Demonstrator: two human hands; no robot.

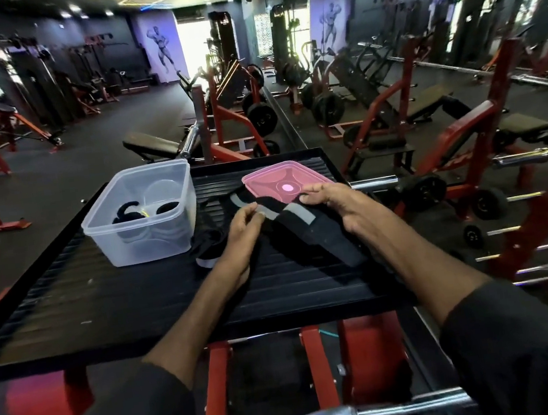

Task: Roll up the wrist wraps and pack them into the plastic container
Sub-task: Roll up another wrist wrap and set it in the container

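Head view showed the black, grey-striped wrist wrap (313, 226) lying flat on the ribbed platform (139, 303), just right of the clear plastic container (103, 235), its far end over the pink lid (269, 180). The left hand (244, 231) pinched its edge; the right hand (341, 202) curled its fingers round the far end. Rolling should start tight at one end, with the edges kept aligned so the roll fits the container. Dark rolled wraps (128, 216) inside were hard to count, and a loose wrap (206, 246) beside the container was partly hidden by the left hand.
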